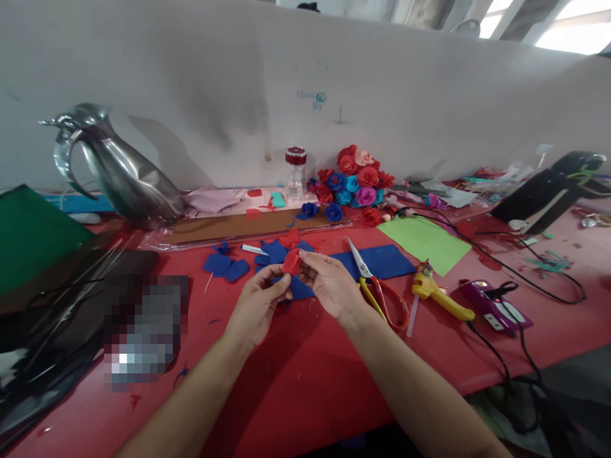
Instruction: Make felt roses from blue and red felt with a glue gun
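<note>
Both my hands meet over the red table (296, 375), pinching a small red foam flower piece (291, 261). My left hand (258, 305) grips it from the left with curled fingers, and my right hand (329, 283) holds its right side with closed fingers. Under and behind them lie blue foam petals (229, 267) and a blue foam sheet (382, 261). Scissors (377, 286) with red and yellow handles rest just right of my right hand.
A yellow glue gun (442, 296) and a purple tool (494, 305) with black cables lie at right. A green sheet (424, 242), a heap of finished foam roses (358, 181), a small jar (295, 172), a metal jug (121, 172) and a white wall stand behind.
</note>
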`<state>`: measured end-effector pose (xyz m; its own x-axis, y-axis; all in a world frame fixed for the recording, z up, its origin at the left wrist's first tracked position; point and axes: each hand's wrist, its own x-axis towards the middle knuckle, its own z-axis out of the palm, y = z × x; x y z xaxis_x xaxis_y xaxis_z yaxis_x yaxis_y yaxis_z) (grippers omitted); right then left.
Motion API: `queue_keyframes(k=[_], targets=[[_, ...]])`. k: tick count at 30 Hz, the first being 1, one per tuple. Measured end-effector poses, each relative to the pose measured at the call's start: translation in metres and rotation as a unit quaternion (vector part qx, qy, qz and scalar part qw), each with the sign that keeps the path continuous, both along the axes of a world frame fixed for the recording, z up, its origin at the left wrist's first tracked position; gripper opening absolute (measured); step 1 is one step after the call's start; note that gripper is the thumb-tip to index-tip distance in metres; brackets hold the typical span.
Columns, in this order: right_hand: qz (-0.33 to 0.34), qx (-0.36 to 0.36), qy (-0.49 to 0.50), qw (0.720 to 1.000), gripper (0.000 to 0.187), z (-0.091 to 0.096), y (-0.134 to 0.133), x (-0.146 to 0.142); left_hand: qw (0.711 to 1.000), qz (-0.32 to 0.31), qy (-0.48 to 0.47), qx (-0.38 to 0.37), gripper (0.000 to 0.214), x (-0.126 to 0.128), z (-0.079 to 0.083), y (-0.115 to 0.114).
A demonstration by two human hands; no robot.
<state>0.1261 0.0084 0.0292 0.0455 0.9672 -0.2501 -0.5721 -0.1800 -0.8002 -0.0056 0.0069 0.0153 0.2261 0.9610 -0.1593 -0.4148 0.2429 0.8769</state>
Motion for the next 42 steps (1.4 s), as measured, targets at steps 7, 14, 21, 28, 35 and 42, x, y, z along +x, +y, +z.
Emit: queue_keyframes(k=[7, 14, 21, 28, 35, 42], targets=[[-0.007, -0.002, -0.003, 1.0, 0.02, -0.0001, -0.0003, -0.0013, 1.0, 0.01, 0.005, -0.011, 0.022, 0.0006, 0.0042, -0.0002], [-0.007, 0.002, -0.001, 1.0, 0.019, -0.0004, -0.0011, -0.002, 1.0, 0.018, 0.001, -0.013, 0.022, -0.0006, 0.0027, 0.0006], [-0.008, -0.003, 0.007, 1.0, 0.019, 0.0, -0.0018, -0.0028, 0.999, 0.022, 0.0, -0.026, 0.024, -0.0003, 0.0037, 0.0013], [-0.005, 0.001, 0.003, 1.0, 0.018, -0.0003, -0.0014, -0.0026, 0.999, 0.021, 0.004, -0.027, 0.021, -0.0009, 0.0032, 0.0007], [-0.005, -0.008, 0.001, 1.0, 0.016, 0.0007, -0.0014, -0.0035, 0.999, 0.025, 0.0, -0.029, 0.021, -0.001, 0.0052, 0.0007], [-0.019, 0.029, -0.063, 0.997, 0.013, 0.0008, -0.0033, -0.0027, 0.999, 0.037, 0.009, -0.036, 0.024, -0.0014, 0.0064, 0.002]])
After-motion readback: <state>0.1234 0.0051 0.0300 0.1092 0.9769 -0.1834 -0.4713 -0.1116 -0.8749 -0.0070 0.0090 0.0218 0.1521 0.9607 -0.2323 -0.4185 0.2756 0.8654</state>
